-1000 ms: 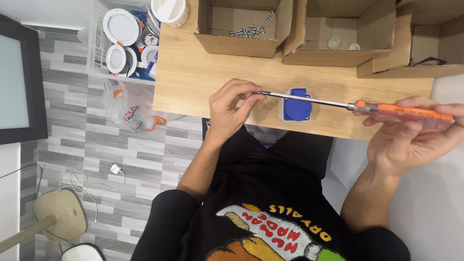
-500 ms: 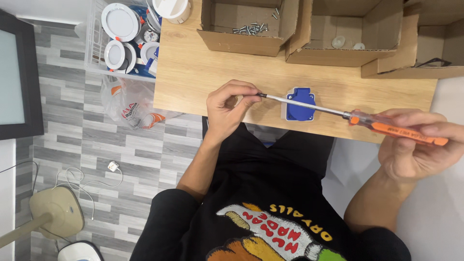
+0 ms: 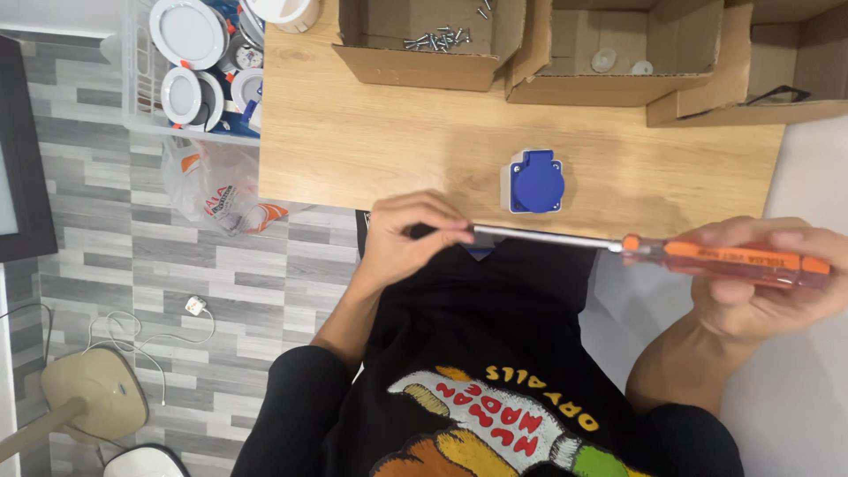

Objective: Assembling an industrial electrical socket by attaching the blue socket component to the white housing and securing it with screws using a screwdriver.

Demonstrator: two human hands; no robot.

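Head view, over a pale wooden table [image 3: 371, 141]: right hand [image 3: 760, 283] clenched on long orange-handled screwdriver [image 3: 654, 254]; left hand [image 3: 408, 240] pinching its tip off the table edge; blue round-faced socket [image 3: 533, 181] nearby; possible slip, tip jabbing fingers.

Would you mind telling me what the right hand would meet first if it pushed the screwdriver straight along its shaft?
Most likely the left hand, whose fingertips already pinch the orange-handled screwdriver tip.
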